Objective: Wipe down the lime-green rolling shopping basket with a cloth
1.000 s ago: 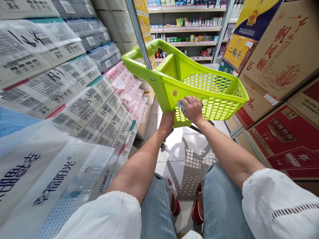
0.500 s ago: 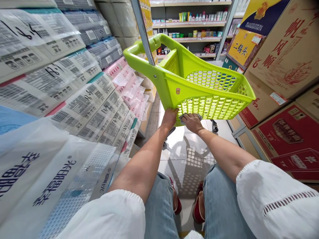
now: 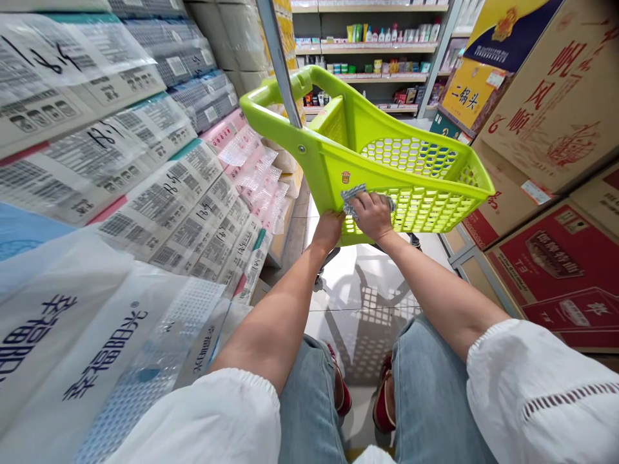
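Observation:
A lime-green plastic shopping cart (image 3: 333, 151) with a honeycomb-mesh basket stands side-on in front of me. My left hand (image 3: 329, 229) is closed around the lower rear edge of its side panel; the fingertips are partly hidden. A grey-and-white patterned cloth (image 3: 353, 194) is bunched under my right hand (image 3: 373, 216), which presses it against the panel where the mesh begins. Part of the cloth sticks out above and beside my fingers. Just over the cloth sits a small brown-and-orange sticker (image 3: 345, 176). A grey metal pole (image 3: 280, 64) rises from the cart by its handle.
Wrapped packs with handwritten prices (image 3: 169, 193) are stacked along the left. Liquor cartons (image 3: 556, 258) line the right side on a metal-edged shelf. Shelves of bottles and tubes (image 3: 372, 45) stand behind the cart. Tiled floor (image 3: 358, 270) lies between my knees and the cart.
My right hand has moved up the side panel with the cloth, from its bottom edge to below the sticker. More of the cloth shows now. My left hand keeps its place.

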`<state>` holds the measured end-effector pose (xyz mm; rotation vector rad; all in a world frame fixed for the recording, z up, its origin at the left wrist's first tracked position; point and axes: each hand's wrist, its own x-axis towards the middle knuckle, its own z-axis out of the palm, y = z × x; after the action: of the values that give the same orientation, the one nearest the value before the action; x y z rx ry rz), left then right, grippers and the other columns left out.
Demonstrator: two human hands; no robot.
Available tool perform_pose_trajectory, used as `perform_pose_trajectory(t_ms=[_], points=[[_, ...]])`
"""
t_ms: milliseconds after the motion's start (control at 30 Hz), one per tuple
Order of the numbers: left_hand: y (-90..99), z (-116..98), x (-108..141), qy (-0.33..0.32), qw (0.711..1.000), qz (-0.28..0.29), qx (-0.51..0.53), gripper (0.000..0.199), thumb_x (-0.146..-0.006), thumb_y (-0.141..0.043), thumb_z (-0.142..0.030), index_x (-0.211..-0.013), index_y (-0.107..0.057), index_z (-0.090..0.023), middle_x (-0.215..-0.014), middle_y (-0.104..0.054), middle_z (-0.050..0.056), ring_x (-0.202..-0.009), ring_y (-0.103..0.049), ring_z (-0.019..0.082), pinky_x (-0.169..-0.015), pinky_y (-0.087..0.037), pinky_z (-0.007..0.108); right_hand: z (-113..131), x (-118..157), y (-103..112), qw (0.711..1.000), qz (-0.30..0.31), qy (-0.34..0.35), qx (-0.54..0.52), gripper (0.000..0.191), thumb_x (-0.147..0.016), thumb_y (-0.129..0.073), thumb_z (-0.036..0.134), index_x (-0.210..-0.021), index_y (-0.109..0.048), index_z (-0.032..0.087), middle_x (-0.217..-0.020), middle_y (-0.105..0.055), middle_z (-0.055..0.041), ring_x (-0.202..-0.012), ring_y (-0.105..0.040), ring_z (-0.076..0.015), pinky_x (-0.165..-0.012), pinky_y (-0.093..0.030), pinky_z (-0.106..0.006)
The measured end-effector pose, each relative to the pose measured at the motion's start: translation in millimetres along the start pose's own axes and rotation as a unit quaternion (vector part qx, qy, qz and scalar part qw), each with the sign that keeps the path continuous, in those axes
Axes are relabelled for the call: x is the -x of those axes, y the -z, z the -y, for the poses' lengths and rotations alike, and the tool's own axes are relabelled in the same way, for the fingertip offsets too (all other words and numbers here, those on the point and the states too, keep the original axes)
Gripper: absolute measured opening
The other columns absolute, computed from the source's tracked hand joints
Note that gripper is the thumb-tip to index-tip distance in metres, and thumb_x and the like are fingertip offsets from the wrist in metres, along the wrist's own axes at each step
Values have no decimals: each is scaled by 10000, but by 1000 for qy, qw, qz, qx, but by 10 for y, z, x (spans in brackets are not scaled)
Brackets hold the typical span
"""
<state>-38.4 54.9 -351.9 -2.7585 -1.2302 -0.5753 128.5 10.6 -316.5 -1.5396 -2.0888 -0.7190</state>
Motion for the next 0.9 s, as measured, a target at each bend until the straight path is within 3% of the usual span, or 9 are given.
perform_pose_trajectory(t_ms=[133, 233, 367, 500, 600, 667, 767, 900], points=[[3, -1, 11, -11, 1000, 5, -19, 398, -869, -409, -45, -1183, -650, -83, -1002, -722, 160, -923, -632, 262, -837, -483, 383, 85, 448, -275, 991, 122, 59, -6, 326, -965, -362, 199, -1160, -623, 210, -1179, -631, -103, -987, -501, -246, -832, -298, -385], [4, 5, 13, -2, 1000, 6, -6, 447, -880, -388, -40, -1276, -594, -72, -1021, -716, 168, -944, -630, 266, -851, -472, 388, 85, 526, -306, 984, 157, 85, -16, 324, -941, -390, 167, -1166, -620, 202, -1168, -631, -103, -1013, -500, -252, -845, -299, -386], [-13, 33, 0, 6, 1000, 4, 18, 406, -892, -381, -60, -1203, -641, -90, -992, -718, 170, -936, -630, 264, -858, -470, 392, 15, 207, -93, 994, 102, 41, -26, 292, -931, -437, 245, -1149, -627, 201, -1186, -617, -116, -1020, -494, -267, -845, -307, -388], [-63, 70, -2, -5, 1000, -15, 16, 413, -892, -393, -71, -1229, -630, -91, -997, -721, 161, -944, -627, 256, -860, -475, 384, -65, -209, 211, 998, -28, -45, -28, 329, -948, -430, 341, -1191, -605, 206, -1241, -583, -131, -1050, -486, -283, -879, -309, -405], [-70, 73, 7, -13, 999, -22, 34, 435, -900, -378, -76, -1271, -605, -88, -1034, -718, 157, -959, -625, 254, -875, -473, 393, -79, -288, 267, 995, -69, -70, -21, 348, -953, -414, 322, -1238, -577, 206, -1294, -555, -137, -1080, -477, -294, -894, -302, -424], [-53, 68, 17, -10, 999, -12, 32, 411, -899, -378, -77, -1215, -641, -89, -1015, -721, 156, -943, -624, 255, -864, -474, 395, -50, -185, 183, 998, -40, -50, -17, 341, -959, -399, 304, -1233, -585, 219, -1296, -564, -128, -1061, -480, -285, -882, -300, -419], [-28, 69, 57, -14, 1000, 10, 8, 353, -900, -392, -93, -1082, -694, -93, -986, -718, 157, -920, -613, 256, -849, -474, 392, 35, 101, -22, 999, 48, 14, -18, 332, -964, -385, 273, -1212, -604, 234, -1241, -605, -107, -1008, -490, -262, -845, -301, -400], [-31, 54, 168, -38, 999, 3, -4, 375, -923, -381, -125, -1198, -635, -106, -989, -704, 138, -943, -595, 251, -880, -463, 392, 108, 411, -190, 991, 122, 41, -18, 339, -954, -372, 211, -1183, -621, 220, -1203, -620, -107, -1020, -493, -260, -850, -303, -398]])
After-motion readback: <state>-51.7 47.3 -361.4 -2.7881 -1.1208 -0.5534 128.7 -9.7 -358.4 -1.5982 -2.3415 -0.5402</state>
